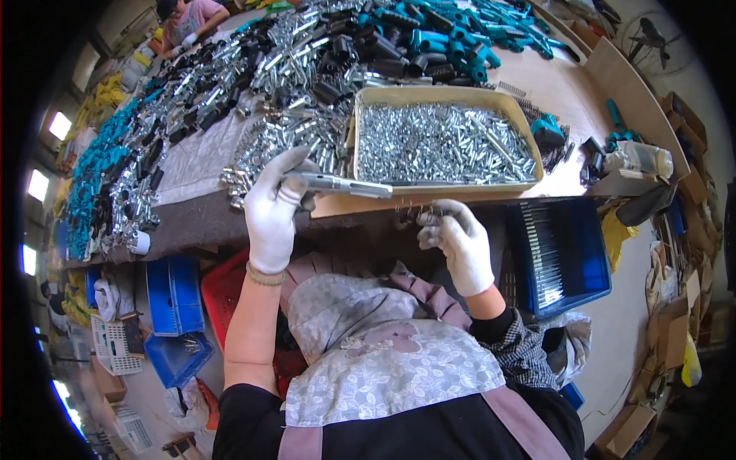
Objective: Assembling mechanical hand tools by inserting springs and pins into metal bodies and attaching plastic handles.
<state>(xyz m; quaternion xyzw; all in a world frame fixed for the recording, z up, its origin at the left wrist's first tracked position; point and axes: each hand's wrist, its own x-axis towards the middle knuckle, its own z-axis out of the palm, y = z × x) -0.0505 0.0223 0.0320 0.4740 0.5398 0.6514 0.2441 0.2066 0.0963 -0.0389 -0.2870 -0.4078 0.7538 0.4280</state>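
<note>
Metal tube (353, 186) is over the table's (567, 88) front edge, left hand (274, 207) pinching one end, other end pointing right, probably to keep it reachable. Right hand (458, 238) just beyond, fingers curled; can't tell if pinching anything. Tray (422, 94) of small metal parts (429, 142) sits behind, likely for quick picking.

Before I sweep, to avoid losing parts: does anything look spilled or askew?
Possibly: dark metal coil springs lie strewn outside the right side of the cream rectangular tray, looking untidy. But loose silver metal parts lie heaped on its left too, so this may not be a spill.
</note>
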